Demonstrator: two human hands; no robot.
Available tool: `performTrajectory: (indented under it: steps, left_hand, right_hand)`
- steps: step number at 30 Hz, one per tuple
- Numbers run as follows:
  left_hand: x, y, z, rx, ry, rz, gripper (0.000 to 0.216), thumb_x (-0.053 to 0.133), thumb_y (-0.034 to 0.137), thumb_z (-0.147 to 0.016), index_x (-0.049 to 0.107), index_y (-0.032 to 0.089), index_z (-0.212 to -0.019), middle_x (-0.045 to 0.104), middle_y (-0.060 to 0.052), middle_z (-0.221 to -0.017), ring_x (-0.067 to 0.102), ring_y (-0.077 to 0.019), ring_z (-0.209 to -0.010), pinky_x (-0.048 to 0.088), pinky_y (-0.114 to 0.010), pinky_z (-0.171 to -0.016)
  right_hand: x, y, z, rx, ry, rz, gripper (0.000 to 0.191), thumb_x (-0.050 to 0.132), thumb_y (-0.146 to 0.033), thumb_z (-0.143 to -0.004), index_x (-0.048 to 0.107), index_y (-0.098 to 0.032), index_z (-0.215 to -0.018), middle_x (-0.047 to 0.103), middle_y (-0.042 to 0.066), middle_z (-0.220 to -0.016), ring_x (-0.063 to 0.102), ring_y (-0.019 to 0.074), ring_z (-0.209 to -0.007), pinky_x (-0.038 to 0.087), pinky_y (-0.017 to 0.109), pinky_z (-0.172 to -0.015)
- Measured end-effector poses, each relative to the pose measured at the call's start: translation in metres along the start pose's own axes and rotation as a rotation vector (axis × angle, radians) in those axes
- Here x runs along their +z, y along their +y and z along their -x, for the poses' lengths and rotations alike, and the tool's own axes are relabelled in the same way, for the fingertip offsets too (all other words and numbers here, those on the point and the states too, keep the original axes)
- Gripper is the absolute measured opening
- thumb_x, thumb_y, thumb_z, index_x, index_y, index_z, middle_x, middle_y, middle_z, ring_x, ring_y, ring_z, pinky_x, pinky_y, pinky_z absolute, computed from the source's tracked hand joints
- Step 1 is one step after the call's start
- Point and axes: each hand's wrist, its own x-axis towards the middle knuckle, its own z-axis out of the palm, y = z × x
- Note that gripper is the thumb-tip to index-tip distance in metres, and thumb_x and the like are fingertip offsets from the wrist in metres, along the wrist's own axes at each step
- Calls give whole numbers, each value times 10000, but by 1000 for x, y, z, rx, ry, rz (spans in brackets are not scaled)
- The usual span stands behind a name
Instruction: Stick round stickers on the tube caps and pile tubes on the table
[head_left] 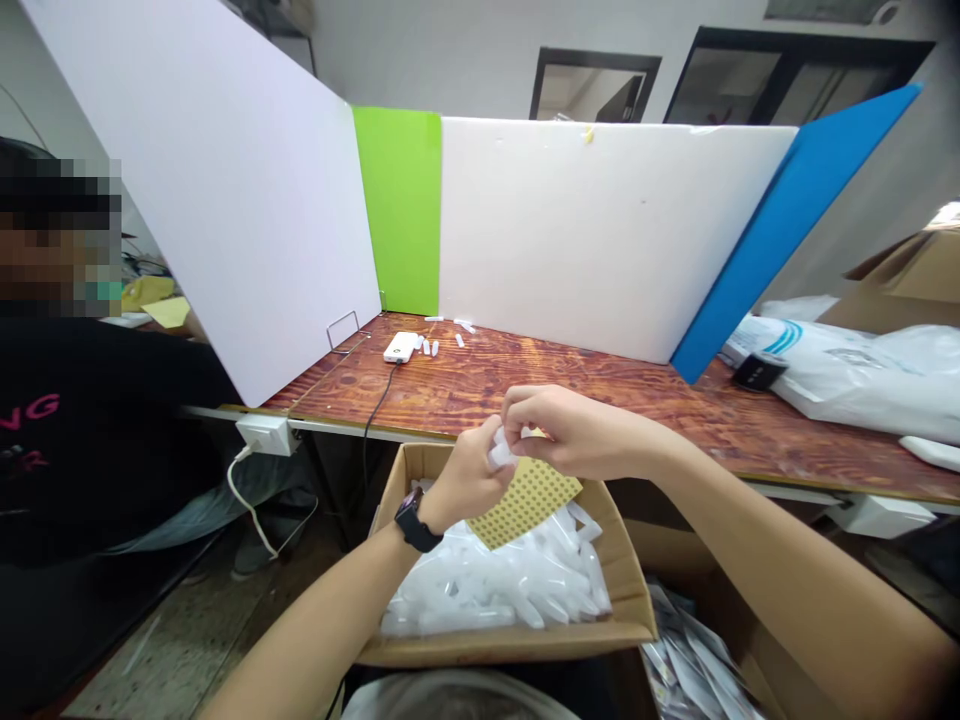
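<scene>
My left hand (478,468), with a dark watch on its wrist, is closed around a small white plastic piece (501,450). The fingers of my right hand (544,425) are bent in a pinch at the top of that same piece, and what lies between the fingertips is hidden. Below both hands, a yellow sheet with rows of small round dots (529,500) lies over the heap of white plastic pieces (487,575). These fill an open cardboard box (420,655) in front of me.
On the wooden table (585,385) are a white device with a cable (401,347) and several small white pieces (435,348). White, green and blue panels (615,230) stand around it. White plastic bags (862,370) lie right. A person (97,430) sits left. Another box (697,650) holds packets.
</scene>
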Motion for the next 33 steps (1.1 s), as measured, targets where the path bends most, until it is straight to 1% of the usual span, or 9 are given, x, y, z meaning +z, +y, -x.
performTrajectory:
  steps: [4, 9, 18, 21, 24, 27, 30, 32, 33]
  left_hand:
    - [0, 1, 0, -16, -1, -25, 175, 477, 104, -677, 448, 166, -838, 539, -6, -776, 476, -121, -652, 366, -227, -602]
    - [1, -1, 1, -28, 30, -73, 194, 461, 94, -668, 454, 169, -846, 550, -11, -780, 493, -132, -663, 359, -235, -603]
    - [4, -1, 5, -30, 23, -79, 142, 426, 103, -693, 473, 177, -805, 543, -4, -703, 470, -126, -598, 325, -233, -561]
    - [3, 3, 6, -30, 6, -39, 135, 433, 107, -695, 483, 172, -803, 537, -3, -692, 455, -121, -582, 324, -230, -553]
    - [4, 8, 6, -15, -6, 17, 172, 432, 101, -699, 491, 165, -847, 549, -14, -740, 478, -130, -628, 348, -234, -584]
    - [6, 11, 6, -9, -25, 96, 196, 436, 98, -702, 483, 163, -881, 551, -19, -779, 487, -132, -660, 362, -232, -600]
    - [7, 8, 7, -37, -31, 102, 155, 477, 105, -685, 474, 165, -827, 522, 4, -717, 443, -112, -602, 342, -221, -562]
    - [7, 5, 6, -62, -5, 95, 135, 514, 109, -665, 465, 166, -778, 498, 20, -680, 417, -102, -580, 329, -217, -550]
    - [6, 3, 4, -80, 25, 111, 132, 531, 116, -660, 458, 167, -758, 488, 25, -671, 412, -99, -577, 330, -216, -551]
  right_hand:
    - [0, -2, -3, 9, -16, 41, 120, 500, -57, -705, 573, -149, -681, 541, 34, -801, 506, 117, -687, 385, 229, -619]
    - [3, -4, -5, 37, 37, 85, 108, 499, -77, -695, 573, -146, -655, 563, 33, -743, 502, 124, -679, 372, 224, -593]
    - [11, 5, -4, 118, 120, 13, 94, 536, -87, -661, 586, -167, -654, 599, 18, -675, 524, 133, -623, 368, 230, -553]
    - [6, 4, -2, 120, 104, -89, 85, 538, -95, -676, 586, -163, -658, 588, 9, -656, 509, 124, -603, 367, 226, -536]
    - [4, 4, 0, 101, 37, -236, 25, 569, -179, -712, 580, -160, -700, 568, -6, -664, 496, 110, -600, 374, 216, -532]
    - [8, 13, 0, 108, 9, -379, 158, 647, -275, -671, 539, -161, -691, 530, -27, -641, 473, 97, -577, 361, 203, -504]
    - [16, 28, -4, 109, -1, -561, 194, 633, -289, -682, 485, -164, -669, 502, -41, -605, 463, 89, -550, 366, 205, -499]
    - [20, 36, -4, 103, 88, -580, 150, 602, -256, -701, 484, -166, -682, 514, -34, -620, 486, 100, -573, 394, 224, -536]
    - [23, 37, -3, 110, 210, -527, 106, 578, -230, -714, 495, -166, -699, 528, -23, -645, 501, 110, -603, 407, 239, -569]
